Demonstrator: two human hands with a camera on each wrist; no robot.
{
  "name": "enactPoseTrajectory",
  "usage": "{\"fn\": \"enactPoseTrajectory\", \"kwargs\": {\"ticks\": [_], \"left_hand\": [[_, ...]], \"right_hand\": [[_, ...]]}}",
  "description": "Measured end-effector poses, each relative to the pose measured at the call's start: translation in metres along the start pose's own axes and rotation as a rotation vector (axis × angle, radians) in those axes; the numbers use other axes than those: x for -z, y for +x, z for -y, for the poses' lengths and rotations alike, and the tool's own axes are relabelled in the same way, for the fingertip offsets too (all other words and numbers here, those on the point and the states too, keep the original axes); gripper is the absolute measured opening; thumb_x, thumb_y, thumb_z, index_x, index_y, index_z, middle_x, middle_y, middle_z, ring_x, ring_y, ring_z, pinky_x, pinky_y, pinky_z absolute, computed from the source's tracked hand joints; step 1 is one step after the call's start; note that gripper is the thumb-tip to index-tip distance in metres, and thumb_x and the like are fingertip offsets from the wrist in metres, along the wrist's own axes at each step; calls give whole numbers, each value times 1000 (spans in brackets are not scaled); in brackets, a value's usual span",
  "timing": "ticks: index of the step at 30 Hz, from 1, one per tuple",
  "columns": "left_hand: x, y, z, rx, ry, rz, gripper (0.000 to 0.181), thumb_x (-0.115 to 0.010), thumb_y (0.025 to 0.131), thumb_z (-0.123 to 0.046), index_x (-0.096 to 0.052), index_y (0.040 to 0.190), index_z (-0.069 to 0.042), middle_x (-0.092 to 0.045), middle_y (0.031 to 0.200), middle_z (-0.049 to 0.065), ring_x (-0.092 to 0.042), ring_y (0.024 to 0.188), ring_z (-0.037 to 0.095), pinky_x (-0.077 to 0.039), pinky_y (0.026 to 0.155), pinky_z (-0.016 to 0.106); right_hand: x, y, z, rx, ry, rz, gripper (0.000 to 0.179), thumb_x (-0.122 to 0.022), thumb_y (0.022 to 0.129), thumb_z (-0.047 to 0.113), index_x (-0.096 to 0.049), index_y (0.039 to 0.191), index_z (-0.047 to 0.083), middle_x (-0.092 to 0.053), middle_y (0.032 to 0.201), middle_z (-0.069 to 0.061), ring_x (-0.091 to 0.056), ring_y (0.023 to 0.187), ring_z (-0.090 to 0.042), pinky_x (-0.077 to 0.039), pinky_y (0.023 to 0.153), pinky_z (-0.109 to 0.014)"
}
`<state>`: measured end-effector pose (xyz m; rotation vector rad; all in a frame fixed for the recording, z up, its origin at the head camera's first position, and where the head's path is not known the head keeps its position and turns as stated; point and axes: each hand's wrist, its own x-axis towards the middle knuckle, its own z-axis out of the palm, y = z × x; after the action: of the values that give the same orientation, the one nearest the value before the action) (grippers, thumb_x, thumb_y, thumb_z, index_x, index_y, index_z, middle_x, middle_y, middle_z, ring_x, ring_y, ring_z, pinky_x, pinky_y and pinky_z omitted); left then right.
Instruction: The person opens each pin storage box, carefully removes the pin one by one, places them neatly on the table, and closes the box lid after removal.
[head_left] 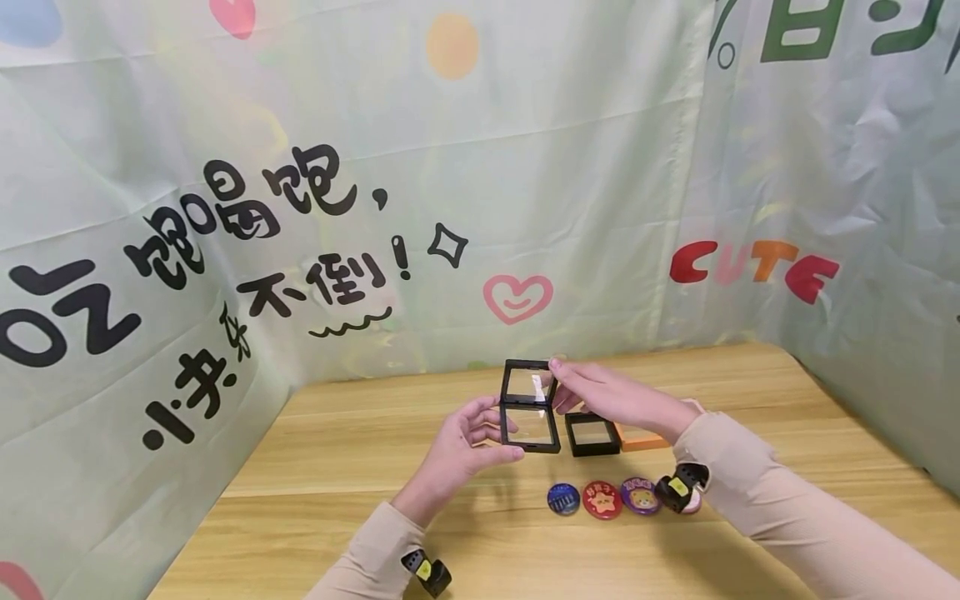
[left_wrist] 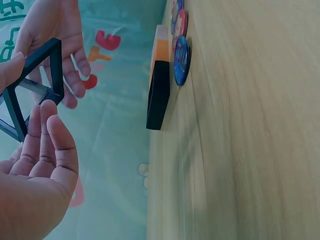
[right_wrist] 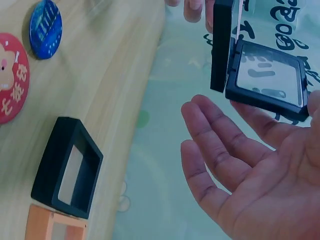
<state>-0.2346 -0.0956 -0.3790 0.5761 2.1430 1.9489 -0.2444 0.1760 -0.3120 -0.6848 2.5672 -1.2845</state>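
Note:
A black hinged display frame [head_left: 530,405] with clear film panes is held above the table, its two halves swung apart. My left hand [head_left: 454,448] grips the lower half, thumb along the near edge and fingers behind. The upper half's right edge is pinched by my right hand [head_left: 611,393]. In the right wrist view, the other fingers [right_wrist: 220,150] of that hand spread loosely below the frame. Beneath the right hand, a second black frame [head_left: 595,451] lies on the table, beside an orange frame [head_left: 643,445] partly covered by the forearm.
Round badges lie in a row on the wooden table [head_left: 360,467]: blue [head_left: 563,499], red with a star [head_left: 602,500], purple with a bear [head_left: 641,497], and one mostly hidden by the right wrist camera [head_left: 678,490]. A printed curtain [head_left: 585,208] hangs behind the table.

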Motion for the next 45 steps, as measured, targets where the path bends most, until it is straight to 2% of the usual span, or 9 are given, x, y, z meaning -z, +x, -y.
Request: {"fn": "enactPoseTrajectory", "kwargs": {"ticks": [3, 7, 10, 12, 21, 30, 37, 42, 45], "left_hand": [[-2, -1, -1, -3, 1, 6, 82, -90, 84, -5, -49, 155, -4, -74, 120, 4, -70, 109, 28, -63, 90, 28], [-2, -1, -1, -4, 7, 8, 81, -89, 85, -5, -49, 155, -5, -72, 126, 17, -69, 107, 25, -63, 89, 27], [-1, 0, 0, -6, 9, 12, 81, -89, 85, -6, -49, 155, -5, -71, 129, 21, -69, 106, 24, -62, 87, 26], [-1, 0, 0, -4, 8, 10, 81, -90, 85, -7, -49, 155, -5, -72, 127, 17, -69, 106, 24, -62, 87, 26], [-1, 2, 2, -1, 6, 6, 81, -89, 85, -8, -50, 155, -5, -66, 134, 30, -69, 103, 16, -60, 91, 27], [-1, 4, 4, 6, 9, 6, 79, -89, 86, -9, -50, 155, -5, -69, 131, 26, -68, 102, 16, -60, 90, 26], [1, 5, 4, 21, -1, -15, 75, -88, 88, -12, -51, 154, -5, -71, 125, 16, -66, 102, 17, -60, 86, 25], [3, 6, 5, 31, -20, -18, 71, -88, 89, -14, -54, 151, -6, -70, 128, 19, -65, 103, 17, -61, 84, 27], [3, 7, 5, 32, -31, -22, 69, -87, 90, -15, -54, 150, -5, -71, 125, 17, -66, 101, 15, -61, 82, 28]], "right_hand": [[-3, 2, 0, 14, 36, 4, 65, -26, 118, 48, -57, 148, -2, -72, 123, -17, -73, 116, -30, -57, 106, -54], [-4, 3, 0, 23, 55, 5, 64, -25, 118, 47, -61, 146, 3, -68, 138, -18, -73, 115, -26, -57, 105, -50], [-4, 3, 0, 28, 51, 10, 63, -26, 118, 47, -63, 146, 5, -64, 145, -20, -72, 117, -26, -57, 105, -49], [-4, 2, 0, 28, 44, 12, 62, -27, 118, 47, -63, 147, 5, -63, 146, -20, -71, 117, -26, -58, 103, -46], [-5, 1, 0, 29, 19, 17, 58, -34, 117, 45, -60, 149, 4, -62, 148, -21, -70, 121, -29, -57, 106, -52], [-6, -3, -1, 26, 7, 20, 58, -40, 115, 48, -52, 152, 5, -59, 149, -22, -67, 129, -34, -52, 113, -61], [-8, -3, -4, 107, -14, 37, 46, -52, 113, 42, -58, 149, 14, -67, 142, -13, -65, 126, -27, -56, 110, -54], [-10, -4, -5, 143, -42, 38, 47, -59, 110, 40, -58, 148, 13, -69, 137, -12, -67, 122, -25, -57, 101, -46], [-12, -3, -6, 169, -61, 37, 49, -62, 109, 39, -57, 149, 11, -69, 136, -11, -67, 122, -25, -57, 102, -45]]}}
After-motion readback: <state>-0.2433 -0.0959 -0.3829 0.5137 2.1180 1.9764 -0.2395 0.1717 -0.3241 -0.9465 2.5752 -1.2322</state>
